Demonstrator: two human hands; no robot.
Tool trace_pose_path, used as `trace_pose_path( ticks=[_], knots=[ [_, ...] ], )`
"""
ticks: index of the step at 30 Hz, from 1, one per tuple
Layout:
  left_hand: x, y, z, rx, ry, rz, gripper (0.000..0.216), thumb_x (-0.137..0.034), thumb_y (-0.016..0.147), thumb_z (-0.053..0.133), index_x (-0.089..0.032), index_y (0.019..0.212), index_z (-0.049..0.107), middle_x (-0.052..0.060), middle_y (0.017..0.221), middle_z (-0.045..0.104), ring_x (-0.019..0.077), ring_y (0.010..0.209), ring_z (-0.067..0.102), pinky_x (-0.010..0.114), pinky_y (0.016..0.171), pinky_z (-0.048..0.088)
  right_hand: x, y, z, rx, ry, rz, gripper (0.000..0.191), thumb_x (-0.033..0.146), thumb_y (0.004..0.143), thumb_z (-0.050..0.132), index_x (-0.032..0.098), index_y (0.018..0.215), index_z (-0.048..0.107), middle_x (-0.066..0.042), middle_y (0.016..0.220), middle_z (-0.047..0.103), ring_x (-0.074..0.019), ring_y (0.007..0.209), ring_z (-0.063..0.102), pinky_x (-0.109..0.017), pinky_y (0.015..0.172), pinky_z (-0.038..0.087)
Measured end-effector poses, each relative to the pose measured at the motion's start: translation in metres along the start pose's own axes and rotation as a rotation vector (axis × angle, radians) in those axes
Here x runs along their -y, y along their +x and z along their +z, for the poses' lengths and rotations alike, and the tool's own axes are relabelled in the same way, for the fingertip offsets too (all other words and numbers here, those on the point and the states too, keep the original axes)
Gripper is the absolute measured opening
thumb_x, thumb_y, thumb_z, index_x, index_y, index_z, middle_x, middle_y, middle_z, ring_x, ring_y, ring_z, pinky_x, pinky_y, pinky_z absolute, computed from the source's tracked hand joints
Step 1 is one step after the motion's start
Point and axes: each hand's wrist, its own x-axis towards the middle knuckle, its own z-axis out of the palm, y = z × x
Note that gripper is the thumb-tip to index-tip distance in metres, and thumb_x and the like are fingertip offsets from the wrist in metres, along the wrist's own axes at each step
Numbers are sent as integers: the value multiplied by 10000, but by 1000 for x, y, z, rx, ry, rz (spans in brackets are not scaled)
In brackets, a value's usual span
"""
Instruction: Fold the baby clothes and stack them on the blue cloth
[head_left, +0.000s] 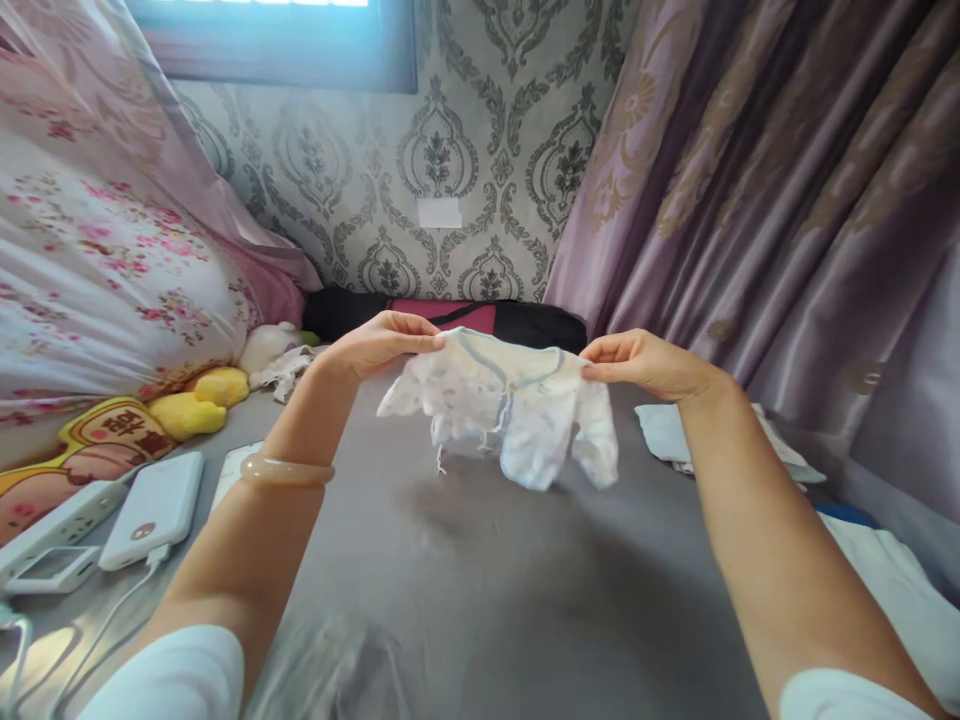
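Observation:
A small white baby garment (510,405) with pale blue trim hangs in the air above the grey bed sheet (480,590). My left hand (379,343) pinches its left top edge. My right hand (645,362) pinches its right top edge. Both hands are closed on the cloth and hold it stretched between them. The sleeves and thin ties dangle down, and a shadow lies on the sheet below. A pale bangle (287,471) sits on my left wrist.
A white power bank (154,510) with a cable, a power strip (56,525) and a small device lie at the left. A yellow plush toy (199,400) and floral bedding (105,270) are behind them. Folded white cloth (667,430) lies right, by purple curtains (787,200). A black and red bag (465,318) lies against the wall.

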Motion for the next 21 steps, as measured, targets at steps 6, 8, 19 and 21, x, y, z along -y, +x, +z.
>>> trace_pose_path(
  ticks=[6,8,19,21],
  knots=[
    [1,15,25,-436,499,142,191,-393,774,653,-238,732,756,77,780,714,313,1021,543,504,919,328,-4,19,13,-544,-508,-70,203,427,776,662,239,792,737,-41,810,742,-241,835,672,-413,850,488],
    [2,21,35,-542,616,183,184,-366,819,615,-259,779,760,67,888,732,303,1067,507,517,953,275,-7,25,18,-637,-635,-87,170,348,801,622,232,825,744,-45,814,743,-240,839,669,-427,896,458],
    [-8,7,11,-190,-146,39,364,-498,632,766,-177,801,736,63,729,700,194,688,614,328,650,459,3,-7,-4,-182,3,-20,387,552,626,784,212,805,740,-43,818,746,-218,757,674,-327,704,534],
    [-11,6,9,-148,-138,54,371,-522,665,734,-179,806,733,75,740,702,199,687,624,343,655,475,6,-10,-9,-129,40,-9,421,577,606,793,214,813,743,-46,820,746,-219,761,678,-331,713,541]
  ],
)
